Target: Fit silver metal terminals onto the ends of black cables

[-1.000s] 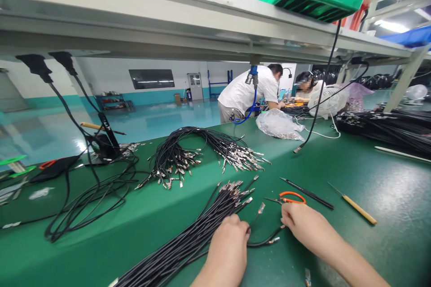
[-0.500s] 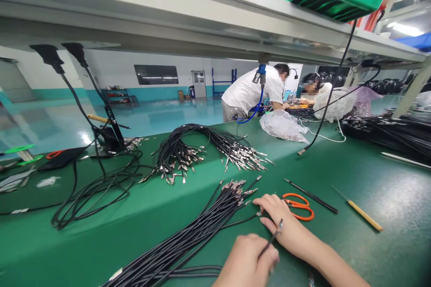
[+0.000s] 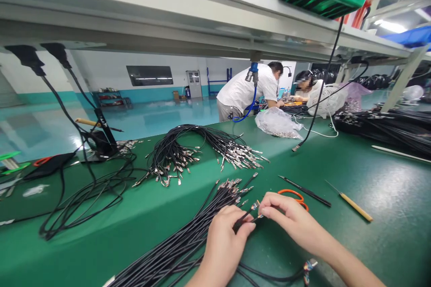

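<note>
A: Your left hand [image 3: 224,242] is closed on a thin black cable [image 3: 243,217], pinching it just behind a small metal terminal [image 3: 255,206]. That cable end is the piece in your grip at this moment.

B: Your right hand [image 3: 291,219] is narrow too, its fingertips [image 3: 266,204] drawn into a pinch right beside that terminal. I can't tell whether they're gripping it or only touching it, because your fingers hide the contact.

A: The cable lies just above the loose bundle of black cables [image 3: 175,246], which fans across the green bench mat [image 3: 387,215], its silvery ends bunched away from you.

B: I'd judge the step in hand to be close finger work at a single cable end. Your next move calls for a steady pinch, since the terminal is tiny and the sheath looks smooth.

A: Your tools are off to the right: orange-handled scissors [image 3: 289,193] just past your right hand, a slim black tool [image 3: 305,190], and a wooden-handled awl [image 3: 353,206].

B: Farther off, you have a second looped bundle [image 3: 202,148], its shiny terminals heaped in a tangle.
</note>
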The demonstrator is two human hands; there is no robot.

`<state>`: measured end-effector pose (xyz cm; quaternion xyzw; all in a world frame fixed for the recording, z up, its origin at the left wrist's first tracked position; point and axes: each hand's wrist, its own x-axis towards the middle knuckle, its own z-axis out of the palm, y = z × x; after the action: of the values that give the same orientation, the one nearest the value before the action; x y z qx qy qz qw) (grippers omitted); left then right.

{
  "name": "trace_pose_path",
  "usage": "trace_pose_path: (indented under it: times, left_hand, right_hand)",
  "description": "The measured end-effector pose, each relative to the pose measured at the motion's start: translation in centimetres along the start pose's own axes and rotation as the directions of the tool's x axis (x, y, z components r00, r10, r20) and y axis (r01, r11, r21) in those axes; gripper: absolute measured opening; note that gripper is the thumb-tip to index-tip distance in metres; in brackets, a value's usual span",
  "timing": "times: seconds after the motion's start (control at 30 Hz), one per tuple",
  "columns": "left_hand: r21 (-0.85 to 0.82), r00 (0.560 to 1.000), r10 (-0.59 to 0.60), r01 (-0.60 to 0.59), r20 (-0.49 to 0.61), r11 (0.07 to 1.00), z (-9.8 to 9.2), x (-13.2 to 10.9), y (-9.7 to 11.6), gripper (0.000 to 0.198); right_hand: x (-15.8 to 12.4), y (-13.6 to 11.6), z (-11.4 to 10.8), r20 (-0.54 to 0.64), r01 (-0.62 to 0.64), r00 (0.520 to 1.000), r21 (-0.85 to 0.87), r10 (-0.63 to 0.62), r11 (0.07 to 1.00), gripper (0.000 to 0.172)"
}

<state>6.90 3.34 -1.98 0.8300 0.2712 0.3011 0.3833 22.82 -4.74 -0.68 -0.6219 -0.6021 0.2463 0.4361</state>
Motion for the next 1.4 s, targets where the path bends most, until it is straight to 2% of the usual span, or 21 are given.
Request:
trace_pose_path:
  times: [0.13,0.27,0.53,0.67,0.83,0.97,1.03,1.07,1.17,1.23,1.27,1.33,1.4]
  left_hand:
    - [-0.218,0.984,-0.137,0.159,0.115,0.963,0.0,0.2,0.3,0.012]
    - [-0.368,0.941,-0.248,0.319,0.228,0.873,-0.1,0.2,0.5,0.016]
    - [-0.419,0.929,-0.270,0.357,0.253,0.835,-0.3,0.2,0.3,0.019]
    - [-0.419,0.928,-0.278,0.361,0.248,0.833,-0.3,0.2,0.5,0.020]
    - [-0.441,0.935,-0.183,0.309,0.304,0.843,-0.3,0.1,0.5,0.022]
    - [-0.193,0.953,-0.079,0.140,0.293,0.971,-0.4,0.1,0.6,0.025]
    - [-0.097,0.961,-0.053,0.082,0.270,0.992,-0.8,0.3,0.7,0.031]
    - [-0.104,0.966,-0.053,0.081,0.253,0.991,-1.0,0.6,0.8,0.033]
    - [-0.294,0.981,-0.112,0.156,0.160,0.943,-1.8,1.3,0.5,0.038]
    - [-0.455,0.969,-0.202,0.245,0.142,0.856,-2.1,1.7,0.2,0.037]
    - [-0.518,0.957,-0.243,0.290,0.158,0.805,-2.1,1.8,0.0,0.037]
    - [-0.575,0.935,-0.284,0.354,0.211,0.737,-2.1,1.8,-0.4,0.037]
    - [-0.540,0.934,-0.281,0.357,0.221,0.763,-2.0,1.7,-0.5,0.035]
  right_hand:
    - [0.1,0.1,0.4,-0.076,0.020,0.997,-0.117,-0.029,0.993,0.025]
    - [0.2,0.1,0.7,-0.067,-0.030,0.997,-0.058,0.026,0.998,0.030]
    - [-0.1,-0.5,0.9,-0.068,-0.081,0.994,0.027,0.082,0.996,0.031]
    - [-0.1,-0.5,0.9,-0.070,-0.099,0.992,0.054,0.102,0.994,0.033]
    - [-0.1,-0.3,1.3,-0.058,-0.116,0.991,0.092,0.121,0.989,0.035]
    - [0.0,0.0,1.4,-0.070,-0.110,0.990,0.185,0.125,0.977,0.036]
    - [0.2,0.5,1.2,-0.100,-0.104,0.986,0.240,0.131,0.965,0.037]
    - [0.3,0.9,1.1,-0.120,-0.100,0.984,0.250,0.133,0.963,0.037]
    - [0.7,2.3,0.8,-0.180,-0.070,0.979,0.133,0.094,0.989,0.028]
    - [0.8,3.0,1.1,-0.161,-0.033,0.987,-0.083,0.020,0.996,0.016]
    - [0.9,3.2,1.4,-0.136,-0.012,0.991,-0.196,-0.015,0.981,0.017]
    - [1.0,3.3,2.1,-0.085,0.014,0.995,-0.369,-0.049,0.929,0.024]
    - [1.1,3.1,2.6,-0.060,0.007,0.998,-0.425,-0.036,0.905,0.018]
